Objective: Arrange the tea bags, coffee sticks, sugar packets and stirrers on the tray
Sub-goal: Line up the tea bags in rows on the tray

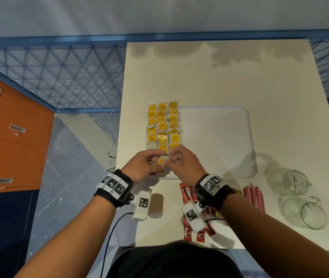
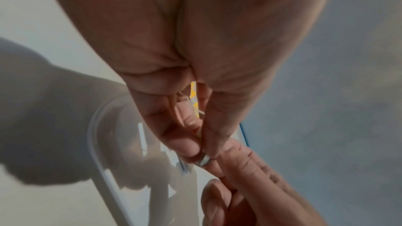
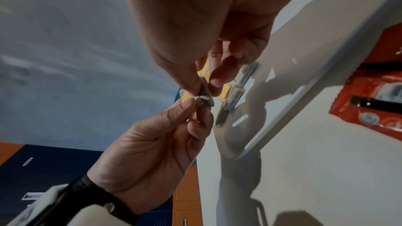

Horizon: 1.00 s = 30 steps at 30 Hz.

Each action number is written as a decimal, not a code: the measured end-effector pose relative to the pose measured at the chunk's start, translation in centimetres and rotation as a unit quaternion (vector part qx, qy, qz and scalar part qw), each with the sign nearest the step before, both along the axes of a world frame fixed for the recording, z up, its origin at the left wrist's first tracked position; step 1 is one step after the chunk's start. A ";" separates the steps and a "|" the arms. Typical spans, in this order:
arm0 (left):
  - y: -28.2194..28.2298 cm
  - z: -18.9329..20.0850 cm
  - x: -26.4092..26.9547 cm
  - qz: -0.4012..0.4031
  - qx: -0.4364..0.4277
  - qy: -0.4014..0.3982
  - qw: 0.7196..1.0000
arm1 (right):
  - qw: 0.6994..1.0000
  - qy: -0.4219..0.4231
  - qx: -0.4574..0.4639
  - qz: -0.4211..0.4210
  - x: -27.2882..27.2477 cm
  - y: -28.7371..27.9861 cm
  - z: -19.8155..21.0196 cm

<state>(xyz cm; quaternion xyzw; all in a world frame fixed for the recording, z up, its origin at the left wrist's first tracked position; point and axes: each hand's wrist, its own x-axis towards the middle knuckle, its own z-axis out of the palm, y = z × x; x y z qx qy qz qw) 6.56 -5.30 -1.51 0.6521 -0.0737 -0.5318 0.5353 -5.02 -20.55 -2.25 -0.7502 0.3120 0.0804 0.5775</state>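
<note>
Both hands meet over the near left part of the white tray (image 1: pixel 229 121). My left hand (image 1: pixel 149 163) and right hand (image 1: pixel 177 159) each pinch one tea bag (image 1: pixel 162 160) between thumb and fingers; the right wrist view shows the tea bag (image 3: pixel 204 100) held from both sides. Several yellow-labelled tea bags (image 1: pixel 162 123) lie in three rows along the tray's left side. Red coffee sticks (image 1: pixel 187 199) lie on the table near me, partly under my right wrist. Red-and-white stirrers (image 1: pixel 254 197) lie to their right. Sugar packets are mostly hidden.
Two clear glass mugs (image 1: pixel 292 181) (image 1: pixel 308 213) lie on their sides at the table's right. The tray's right two thirds are bare. An orange and blue cabinet (image 1: pixel 9 137) stands to the left, with a cable (image 1: pixel 107 141) on the floor beside the table.
</note>
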 end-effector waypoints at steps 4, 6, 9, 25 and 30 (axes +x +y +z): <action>0.1 -0.1 -0.2 0.041 0.001 0.011 0.999 | 0.999 -0.021 0.032 0.007 -0.8 -0.3 0.4; 0.3 -0.2 -0.2 0.059 0.006 -0.007 0.998 | 0.999 -0.019 0.041 0.021 -1.0 -0.4 0.6; 0.4 -0.2 -0.1 0.067 0.030 -0.052 0.996 | 0.999 -0.005 0.033 0.035 -1.4 -0.3 0.7; 1.6 -1.1 1.2 0.080 0.087 -0.170 0.978 | 0.999 0.041 -0.004 -0.015 2.0 2.5 0.9; 2.2 -2.1 1.7 0.030 0.154 -0.256 0.954 | 0.997 0.056 -0.047 0.027 2.8 2.9 0.8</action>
